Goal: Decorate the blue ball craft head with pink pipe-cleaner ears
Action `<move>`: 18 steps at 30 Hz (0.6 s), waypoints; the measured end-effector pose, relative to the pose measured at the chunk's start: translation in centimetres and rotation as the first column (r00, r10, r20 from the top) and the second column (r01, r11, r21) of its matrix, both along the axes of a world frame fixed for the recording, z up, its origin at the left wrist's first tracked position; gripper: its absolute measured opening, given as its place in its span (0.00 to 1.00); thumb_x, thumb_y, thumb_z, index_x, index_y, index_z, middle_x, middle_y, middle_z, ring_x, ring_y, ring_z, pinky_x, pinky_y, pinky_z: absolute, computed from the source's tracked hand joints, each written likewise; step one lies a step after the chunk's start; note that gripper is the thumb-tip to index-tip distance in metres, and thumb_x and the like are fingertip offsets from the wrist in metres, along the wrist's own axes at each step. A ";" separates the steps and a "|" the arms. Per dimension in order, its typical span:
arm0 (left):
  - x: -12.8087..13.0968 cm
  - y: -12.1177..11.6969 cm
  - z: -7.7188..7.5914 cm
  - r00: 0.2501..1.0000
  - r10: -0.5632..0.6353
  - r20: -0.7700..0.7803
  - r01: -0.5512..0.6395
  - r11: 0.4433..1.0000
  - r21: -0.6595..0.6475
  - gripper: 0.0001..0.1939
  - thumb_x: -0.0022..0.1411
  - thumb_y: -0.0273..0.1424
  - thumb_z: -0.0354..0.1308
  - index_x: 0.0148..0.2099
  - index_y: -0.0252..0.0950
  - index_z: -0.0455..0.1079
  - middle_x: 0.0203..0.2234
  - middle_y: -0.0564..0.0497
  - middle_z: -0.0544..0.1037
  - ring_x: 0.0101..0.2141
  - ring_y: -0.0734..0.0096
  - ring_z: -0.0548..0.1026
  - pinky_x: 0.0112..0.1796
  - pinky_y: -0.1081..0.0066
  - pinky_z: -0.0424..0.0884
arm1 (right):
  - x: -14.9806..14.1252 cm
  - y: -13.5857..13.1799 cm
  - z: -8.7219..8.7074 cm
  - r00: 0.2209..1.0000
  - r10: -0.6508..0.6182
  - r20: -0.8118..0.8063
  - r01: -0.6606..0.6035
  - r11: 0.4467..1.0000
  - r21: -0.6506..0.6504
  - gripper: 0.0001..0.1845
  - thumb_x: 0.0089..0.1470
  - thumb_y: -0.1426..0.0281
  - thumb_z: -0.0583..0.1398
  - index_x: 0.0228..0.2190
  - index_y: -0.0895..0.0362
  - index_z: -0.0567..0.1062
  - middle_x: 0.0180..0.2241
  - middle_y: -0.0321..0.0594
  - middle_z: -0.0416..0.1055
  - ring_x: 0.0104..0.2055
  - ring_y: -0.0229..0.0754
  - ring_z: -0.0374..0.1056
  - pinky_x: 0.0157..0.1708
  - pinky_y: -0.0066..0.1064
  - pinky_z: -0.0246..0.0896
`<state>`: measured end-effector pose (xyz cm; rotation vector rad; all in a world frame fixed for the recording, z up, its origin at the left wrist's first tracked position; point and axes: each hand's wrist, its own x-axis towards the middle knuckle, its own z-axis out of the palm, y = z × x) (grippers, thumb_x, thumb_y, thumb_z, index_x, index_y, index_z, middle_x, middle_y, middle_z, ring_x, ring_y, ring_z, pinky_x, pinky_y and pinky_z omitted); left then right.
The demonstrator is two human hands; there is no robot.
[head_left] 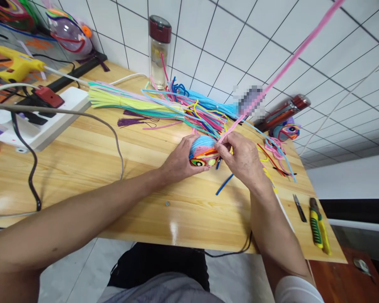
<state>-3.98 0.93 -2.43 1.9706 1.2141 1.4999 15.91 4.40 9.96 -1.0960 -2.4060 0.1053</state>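
Note:
My left hand (180,162) is wrapped round a small ball covered in coloured pipe cleaners (204,147), blue on top with pink, red and yellow strips and a round eye shape on its front. Against the ball's right side, my right hand (240,155) pinches a long pink pipe cleaner (286,73) that rises to the upper right. Just behind both hands lies a heap of loose pipe cleaners (205,115) in pink, blue and yellow. A short dark blue piece (224,184) rests on the table below my right hand.
A white power strip (66,111) with cords and a yellow glue gun (17,63) occupy the left. A lidded bottle (159,54) stands by the tiled wall. Yellow-green pliers (318,227) and a small craft knife or snips (299,208) lie near the right edge.

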 end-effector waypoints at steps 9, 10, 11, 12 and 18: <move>0.0 0.1 0.1 1.000 -0.014 0.003 0.014 1.000 0.017 0.49 0.57 0.42 0.78 0.72 0.40 0.58 0.64 0.37 0.72 0.67 0.47 0.72 0.68 0.49 0.72 | -0.1 -0.4 0.9 0.996 0.015 -0.094 -0.027 0.990 -0.138 0.06 0.63 0.66 0.64 0.33 0.53 0.76 0.29 0.38 0.75 0.31 0.43 0.68 0.34 0.36 0.60; 0.0 0.1 0.1 1.000 -0.017 0.005 0.017 1.000 0.025 0.48 0.58 0.42 0.78 0.72 0.40 0.58 0.64 0.37 0.72 0.67 0.47 0.72 0.68 0.49 0.72 | -0.1 -0.4 1.0 0.992 0.022 -0.121 -0.042 0.985 -0.166 0.05 0.63 0.66 0.64 0.35 0.53 0.77 0.29 0.37 0.75 0.31 0.43 0.68 0.34 0.36 0.60; 0.0 0.1 0.1 1.000 -0.020 0.007 0.020 0.999 0.034 0.48 0.58 0.42 0.78 0.72 0.39 0.58 0.63 0.37 0.72 0.67 0.47 0.72 0.67 0.49 0.72 | -0.1 -0.4 1.0 0.989 0.028 -0.148 -0.056 0.980 -0.192 0.05 0.63 0.66 0.64 0.36 0.53 0.78 0.29 0.37 0.75 0.31 0.42 0.68 0.34 0.36 0.60; 0.0 0.1 0.1 1.000 -0.023 0.008 0.022 0.999 0.043 0.47 0.59 0.42 0.78 0.72 0.39 0.58 0.63 0.37 0.72 0.66 0.47 0.72 0.67 0.50 0.72 | -0.1 -0.4 1.0 0.984 0.030 -0.174 -0.068 0.975 -0.213 0.05 0.63 0.65 0.64 0.36 0.53 0.79 0.29 0.36 0.74 0.30 0.42 0.67 0.34 0.35 0.60; -0.1 0.0 0.0 1.000 -0.014 -0.003 0.014 1.000 0.024 0.49 0.57 0.42 0.79 0.72 0.40 0.58 0.64 0.37 0.71 0.67 0.47 0.71 0.69 0.50 0.71 | 0.0 -0.2 0.7 0.970 -0.011 -0.244 -0.059 0.959 -0.277 0.07 0.63 0.65 0.65 0.34 0.54 0.81 0.27 0.35 0.74 0.29 0.40 0.66 0.32 0.35 0.57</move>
